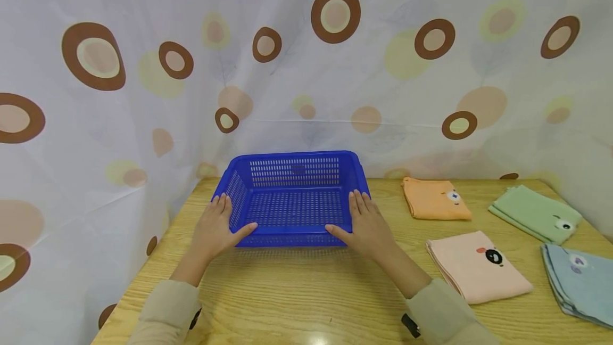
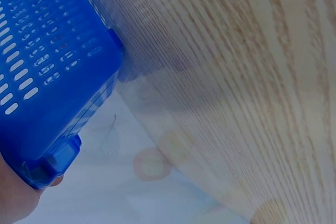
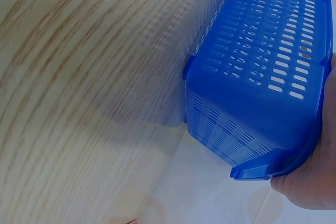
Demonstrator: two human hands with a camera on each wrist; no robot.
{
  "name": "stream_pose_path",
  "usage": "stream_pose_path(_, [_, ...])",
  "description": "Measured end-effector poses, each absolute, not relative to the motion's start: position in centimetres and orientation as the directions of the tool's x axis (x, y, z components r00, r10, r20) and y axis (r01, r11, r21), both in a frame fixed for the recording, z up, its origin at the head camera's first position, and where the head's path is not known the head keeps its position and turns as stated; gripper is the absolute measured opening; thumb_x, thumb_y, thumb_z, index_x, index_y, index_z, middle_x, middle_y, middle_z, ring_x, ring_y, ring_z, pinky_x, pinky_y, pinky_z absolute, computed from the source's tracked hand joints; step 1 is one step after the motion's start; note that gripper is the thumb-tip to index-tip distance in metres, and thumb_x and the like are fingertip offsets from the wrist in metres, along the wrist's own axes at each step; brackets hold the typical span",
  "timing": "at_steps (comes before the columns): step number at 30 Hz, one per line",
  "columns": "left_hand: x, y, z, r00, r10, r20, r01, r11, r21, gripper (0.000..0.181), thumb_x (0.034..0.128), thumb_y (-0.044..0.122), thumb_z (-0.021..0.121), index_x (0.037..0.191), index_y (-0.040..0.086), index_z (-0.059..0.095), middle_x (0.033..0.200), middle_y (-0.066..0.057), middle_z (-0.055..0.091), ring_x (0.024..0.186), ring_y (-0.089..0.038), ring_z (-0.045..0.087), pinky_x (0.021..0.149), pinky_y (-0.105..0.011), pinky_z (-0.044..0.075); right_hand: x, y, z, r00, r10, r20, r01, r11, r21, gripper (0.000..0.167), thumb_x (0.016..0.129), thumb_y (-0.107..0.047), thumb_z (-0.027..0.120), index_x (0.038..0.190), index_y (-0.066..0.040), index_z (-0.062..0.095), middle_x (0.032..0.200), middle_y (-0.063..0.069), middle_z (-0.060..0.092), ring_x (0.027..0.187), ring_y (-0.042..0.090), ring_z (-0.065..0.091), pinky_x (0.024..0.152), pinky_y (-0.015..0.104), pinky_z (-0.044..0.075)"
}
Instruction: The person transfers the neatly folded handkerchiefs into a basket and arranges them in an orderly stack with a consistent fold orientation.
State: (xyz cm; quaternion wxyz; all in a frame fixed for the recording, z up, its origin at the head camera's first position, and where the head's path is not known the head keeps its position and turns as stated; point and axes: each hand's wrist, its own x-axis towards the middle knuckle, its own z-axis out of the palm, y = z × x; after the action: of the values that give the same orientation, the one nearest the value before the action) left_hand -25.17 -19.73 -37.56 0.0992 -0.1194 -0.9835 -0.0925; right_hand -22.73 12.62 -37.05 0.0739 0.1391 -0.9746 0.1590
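Note:
A blue plastic basket (image 1: 297,230) with slotted walls sits near the back of the wooden table, with nothing inside. My left hand (image 1: 214,228) holds its near left corner, thumb along the front rim and fingers over the side rim. At the near right corner, my right hand (image 1: 366,228) holds it the same way. Both wrist views show the basket's outer wall (image 2: 58,87) close up. In the right wrist view a fingertip of the right hand (image 3: 310,182) shows against the rim's outer edge. Most of each hand is out of its wrist view.
To the right lie folded cloths: orange (image 1: 431,204), green (image 1: 531,212), pink (image 1: 474,265) and blue (image 1: 584,286), each with a small animal-face design. A patterned curtain (image 1: 297,68) hangs behind and along the left of the wooden table (image 1: 297,292).

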Motion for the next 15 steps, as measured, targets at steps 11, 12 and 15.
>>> stream_pose_path(11, [-25.00,-19.79,-37.34,-0.954,0.218,0.206,0.252,0.955,0.158,0.098,0.0844,0.063,0.047,0.139,-0.015,0.025,0.147,-0.031,0.023,0.139,-0.043,0.019,0.115,-0.052,0.018,-22.80,12.52,-37.14,-0.949,-0.250,0.191,-0.297,0.912,-0.283,0.092,0.088,-0.057,0.048,0.143,0.011,0.017,0.151,0.027,0.017,0.141,0.041,0.012,0.116,0.053,0.015])
stream_pose_path(12, [-24.99,-19.79,-37.33,-0.954,0.219,0.203,0.253,0.954,0.160,0.098,0.0845,0.063,0.047,0.139,-0.014,0.025,0.148,-0.031,0.022,0.139,-0.043,0.019,0.115,-0.052,0.018,-22.80,12.52,-37.14,-0.949,-0.250,0.192,-0.297,0.912,-0.284,0.092,0.088,-0.057,0.048,0.142,0.011,0.017,0.151,0.027,0.017,0.141,0.041,0.012,0.116,0.053,0.015])
stream_pose_path(15, [-24.98,-19.77,-37.35,-0.956,0.218,0.198,0.251,0.955,0.161,0.098,0.0845,0.063,0.047,0.140,-0.014,0.024,0.148,-0.031,0.022,0.139,-0.043,0.019,0.115,-0.052,0.017,-22.79,12.52,-37.13,-0.950,-0.249,0.190,-0.296,0.911,-0.287,0.092,0.088,-0.057,0.048,0.142,0.011,0.017,0.151,0.027,0.017,0.141,0.041,0.012,0.116,0.053,0.015])
